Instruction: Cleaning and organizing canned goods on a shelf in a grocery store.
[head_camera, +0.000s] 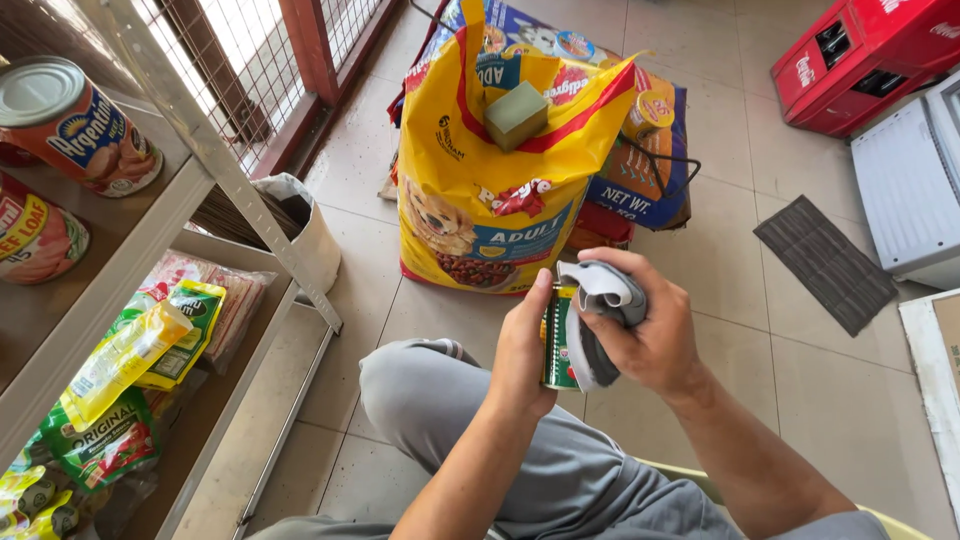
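View: one head-worn camera, looking steeply down over the person's lap.
Facing: tiled floor (800, 400) ahead, metal shelf (150, 230) at left.
Nearness: close; both hands fill the lower centre.

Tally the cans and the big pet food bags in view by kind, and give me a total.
Cans on the metal shelf: 2, one upper and one lower at the picture's left edge
Can held in the left hand, with the right hand pressing a grey cloth on it: 1
Big pet food bags on the floor: 2, yellow and dark blue
Total: 5
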